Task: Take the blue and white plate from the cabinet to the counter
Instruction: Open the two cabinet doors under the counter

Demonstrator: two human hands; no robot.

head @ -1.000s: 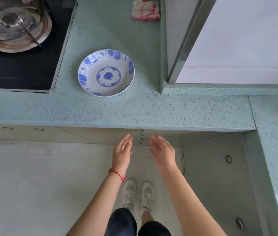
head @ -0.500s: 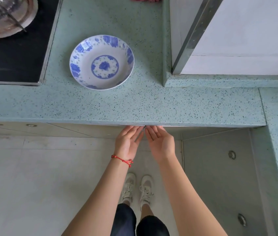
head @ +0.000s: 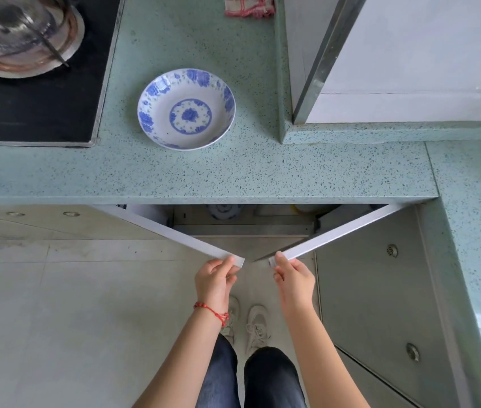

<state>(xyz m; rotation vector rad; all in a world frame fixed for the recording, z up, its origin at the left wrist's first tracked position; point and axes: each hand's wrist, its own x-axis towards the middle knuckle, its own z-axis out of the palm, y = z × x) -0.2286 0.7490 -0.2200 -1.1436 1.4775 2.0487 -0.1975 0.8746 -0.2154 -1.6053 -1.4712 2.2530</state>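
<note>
Both hands pinching cabinet door edges – left hand on left door, right hand on right door, doors swung half open toward body. Blue and white plate sitting flat on counter, up ahead, slightly left – left hand nearer. Round, so no long axis. Blue-white dish barely visible inside cabinet. Half second ago doors were shut, fingertips just at seam.

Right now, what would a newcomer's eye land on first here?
Probably the blue and white plate, alone on the green speckled counter right of the stove. Next, below the counter's edge, the left hand and right hand each grip the edge of a cabinet door, both doors swung open.
</note>
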